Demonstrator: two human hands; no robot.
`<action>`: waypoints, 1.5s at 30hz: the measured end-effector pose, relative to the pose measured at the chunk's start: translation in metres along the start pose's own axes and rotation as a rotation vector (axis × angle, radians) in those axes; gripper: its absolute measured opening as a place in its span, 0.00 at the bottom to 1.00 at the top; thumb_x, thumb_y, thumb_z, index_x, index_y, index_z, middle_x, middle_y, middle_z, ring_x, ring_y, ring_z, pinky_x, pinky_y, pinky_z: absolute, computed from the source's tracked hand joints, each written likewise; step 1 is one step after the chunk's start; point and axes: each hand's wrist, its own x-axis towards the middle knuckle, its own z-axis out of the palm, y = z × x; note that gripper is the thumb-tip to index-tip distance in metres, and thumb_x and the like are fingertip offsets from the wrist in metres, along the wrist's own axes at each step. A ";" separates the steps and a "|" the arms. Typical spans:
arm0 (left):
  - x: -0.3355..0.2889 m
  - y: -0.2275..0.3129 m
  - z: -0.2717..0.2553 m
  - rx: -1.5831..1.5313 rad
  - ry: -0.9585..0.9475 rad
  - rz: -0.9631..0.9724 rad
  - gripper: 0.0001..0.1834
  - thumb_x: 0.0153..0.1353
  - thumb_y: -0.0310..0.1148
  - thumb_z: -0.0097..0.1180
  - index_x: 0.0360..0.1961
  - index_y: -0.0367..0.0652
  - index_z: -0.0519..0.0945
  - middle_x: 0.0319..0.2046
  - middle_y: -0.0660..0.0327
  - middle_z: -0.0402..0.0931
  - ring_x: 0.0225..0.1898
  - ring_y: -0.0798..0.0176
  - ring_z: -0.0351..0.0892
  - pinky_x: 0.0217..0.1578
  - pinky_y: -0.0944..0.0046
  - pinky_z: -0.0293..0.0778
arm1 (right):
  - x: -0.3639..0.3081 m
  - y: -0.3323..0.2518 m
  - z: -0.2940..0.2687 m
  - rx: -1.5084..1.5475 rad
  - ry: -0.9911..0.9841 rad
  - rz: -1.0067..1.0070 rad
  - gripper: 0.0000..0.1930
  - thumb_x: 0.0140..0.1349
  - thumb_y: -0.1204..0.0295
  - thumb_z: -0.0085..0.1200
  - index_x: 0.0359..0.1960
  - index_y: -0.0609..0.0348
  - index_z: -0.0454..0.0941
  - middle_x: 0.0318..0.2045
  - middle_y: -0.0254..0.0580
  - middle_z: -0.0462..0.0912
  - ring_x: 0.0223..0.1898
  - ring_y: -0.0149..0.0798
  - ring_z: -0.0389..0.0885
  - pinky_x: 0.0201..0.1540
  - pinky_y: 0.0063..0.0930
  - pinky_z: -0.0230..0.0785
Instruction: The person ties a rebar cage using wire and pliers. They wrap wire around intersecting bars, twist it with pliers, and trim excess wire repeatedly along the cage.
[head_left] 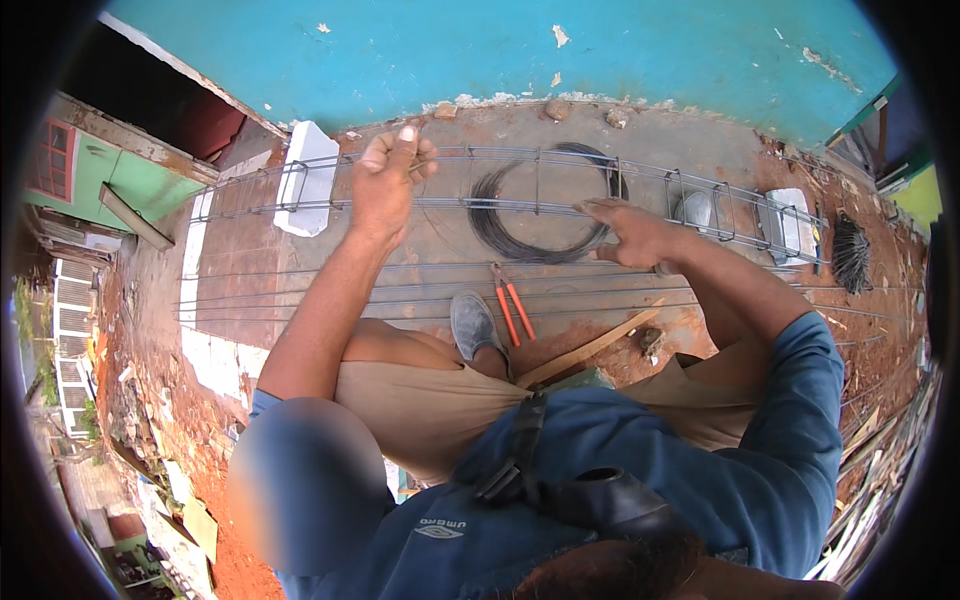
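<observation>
Closest to my camera was the person's dark blue cloth shirt (600,440), crossed by a black strap (528,430). Beyond it, the long, narrow cage of thin grey steel bars with square stirrups (537,208) ran sideways, passing over a pale, chunky block (312,182) toward the left and a smaller white block (793,234) toward the right. The bare right hand (635,232) rested its extended fingers against the cage's near side, thumb apart, not clamped around it. The bare left hand (398,168) was raised by the cage, fingers curled toward the thumb; I could not tell whether they pinched any wire. I judged the cage stiff across its stirrups, springy along its length, heavy as a whole and hardly fragile; I would have gripped paired bars beside a stirrup. Beneath it lay a loose, round coil of thin black wire (488,222); nearer the person, orange-handled metal pliers (506,308). A flaking turquoise wall (640,50) stood behind.
</observation>
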 end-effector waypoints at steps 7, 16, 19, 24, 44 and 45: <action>-0.001 -0.027 0.057 0.007 -0.183 -0.162 0.16 0.82 0.45 0.56 0.48 0.40 0.80 0.40 0.61 0.83 0.40 0.71 0.78 0.43 0.64 0.78 | 0.101 -0.118 0.040 1.502 0.157 0.024 0.33 0.84 0.52 0.50 0.77 0.66 0.67 0.68 0.55 0.78 0.72 0.49 0.75 0.76 0.50 0.67; 0.063 -0.052 0.037 -0.393 0.056 -0.188 0.14 0.81 0.41 0.59 0.49 0.41 0.76 0.40 0.60 0.78 0.43 0.60 0.83 0.45 0.59 0.83 | 0.163 -0.166 0.067 1.803 0.435 0.077 0.17 0.86 0.58 0.48 0.58 0.58 0.80 0.38 0.33 0.82 0.34 0.26 0.79 0.39 0.24 0.78; 0.072 -0.068 0.034 -0.451 0.042 -0.248 0.14 0.81 0.41 0.59 0.50 0.41 0.76 0.41 0.59 0.79 0.43 0.60 0.84 0.45 0.59 0.84 | 0.163 -0.163 0.080 1.888 0.473 0.186 0.14 0.85 0.60 0.49 0.55 0.57 0.80 0.32 0.30 0.79 0.24 0.23 0.71 0.27 0.20 0.68; 0.098 -0.093 0.003 -0.271 0.004 -0.285 0.14 0.81 0.43 0.60 0.48 0.42 0.78 0.41 0.61 0.82 0.43 0.63 0.84 0.44 0.61 0.83 | 0.173 -0.146 0.065 1.776 0.589 0.345 0.11 0.84 0.65 0.53 0.53 0.58 0.83 0.28 0.29 0.79 0.22 0.21 0.68 0.23 0.17 0.61; 0.258 -0.216 -0.061 0.821 -0.096 0.137 0.30 0.76 0.51 0.62 0.58 0.30 0.86 0.46 0.42 0.90 0.47 0.44 0.90 0.53 0.48 0.81 | 0.249 -0.114 0.094 1.951 0.472 0.719 0.06 0.80 0.66 0.58 0.47 0.52 0.84 0.24 0.25 0.71 0.21 0.23 0.61 0.20 0.21 0.53; 0.267 -0.221 -0.065 0.897 -0.150 0.052 0.30 0.75 0.51 0.62 0.57 0.29 0.86 0.45 0.42 0.90 0.47 0.45 0.90 0.53 0.49 0.81 | 0.254 -0.116 0.099 1.951 0.479 0.759 0.06 0.80 0.66 0.58 0.47 0.52 0.84 0.24 0.25 0.71 0.21 0.23 0.62 0.20 0.21 0.53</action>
